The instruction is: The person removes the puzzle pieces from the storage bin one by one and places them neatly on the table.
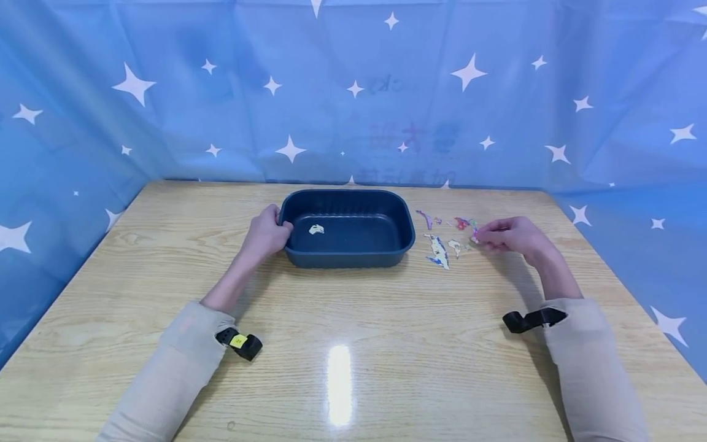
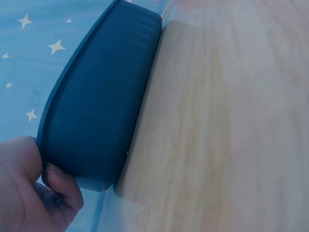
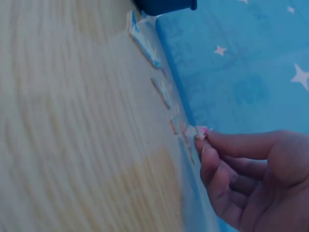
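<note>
A dark blue rectangular basin (image 1: 353,253) stands on the table, with one small whitish piece (image 1: 316,229) inside it. My left hand (image 1: 267,233) grips the basin's left end; in the left wrist view its thumb and fingers (image 2: 67,188) curl over the rim. Right of the basin lie several thin irregular scraps, among them a large white-and-blue piece (image 1: 439,252), a purple piece (image 1: 428,220), a red piece (image 1: 461,223) and a small white piece (image 1: 455,246). Between thumb and fingertips, my right hand (image 1: 513,234) pinches a small pink-and-white scrap (image 3: 202,131), whose exact kind I cannot tell.
The wooden table (image 1: 276,344) reaches back to a blue curtain (image 1: 353,92) with white stars, which also hangs along both sides. Black camera mounts (image 1: 240,342) sit on both wrists, over beige sleeves. A light reflection shows on the tabletop near the front.
</note>
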`<state>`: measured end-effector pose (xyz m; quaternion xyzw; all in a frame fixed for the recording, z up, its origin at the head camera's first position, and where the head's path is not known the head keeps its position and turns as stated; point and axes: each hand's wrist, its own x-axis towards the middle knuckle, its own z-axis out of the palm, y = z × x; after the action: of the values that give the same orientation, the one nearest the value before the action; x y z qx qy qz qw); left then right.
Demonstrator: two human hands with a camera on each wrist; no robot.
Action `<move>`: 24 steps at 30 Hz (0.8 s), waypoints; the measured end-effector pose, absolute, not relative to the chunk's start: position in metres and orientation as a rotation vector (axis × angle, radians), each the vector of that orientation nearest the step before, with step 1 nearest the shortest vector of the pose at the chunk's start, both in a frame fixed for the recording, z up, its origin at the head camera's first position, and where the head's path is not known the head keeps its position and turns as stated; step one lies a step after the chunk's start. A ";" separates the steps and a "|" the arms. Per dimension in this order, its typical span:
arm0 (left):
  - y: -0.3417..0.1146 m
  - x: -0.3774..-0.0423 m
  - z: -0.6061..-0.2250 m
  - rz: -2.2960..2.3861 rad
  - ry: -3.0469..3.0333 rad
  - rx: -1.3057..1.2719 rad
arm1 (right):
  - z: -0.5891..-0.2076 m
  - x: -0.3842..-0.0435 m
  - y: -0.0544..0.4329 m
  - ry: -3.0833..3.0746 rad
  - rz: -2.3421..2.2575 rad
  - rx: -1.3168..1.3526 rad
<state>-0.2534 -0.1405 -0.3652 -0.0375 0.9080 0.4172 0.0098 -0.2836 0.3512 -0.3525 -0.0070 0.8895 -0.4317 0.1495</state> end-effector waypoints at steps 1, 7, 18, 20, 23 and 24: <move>-0.141 -0.253 -0.365 1.303 2.837 -0.116 | -0.354 -0.284 0.352 2.551 -1.234 -0.021; -0.142 -0.252 -0.365 1.305 2.841 -0.106 | -0.358 -0.284 0.356 2.575 -1.167 -0.031; -0.142 -0.252 -0.366 1.302 2.848 -0.103 | -0.356 -0.279 0.356 2.553 -1.110 -0.049; -0.142 -0.252 -0.366 1.303 2.843 -0.104 | -0.355 -0.279 0.357 2.550 -1.111 -0.052; -0.141 -0.252 -0.365 1.299 2.845 -0.104 | -0.355 -0.279 0.358 2.547 -1.130 -0.055; -0.141 -0.253 -0.365 1.300 2.846 -0.104 | -0.355 -0.279 0.359 2.550 -1.137 -0.059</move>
<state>-0.2525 -0.1410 -0.3651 -0.0333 0.9091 0.4152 0.0058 -0.2791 0.3589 -0.3554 -0.0209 0.8993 -0.4009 0.1737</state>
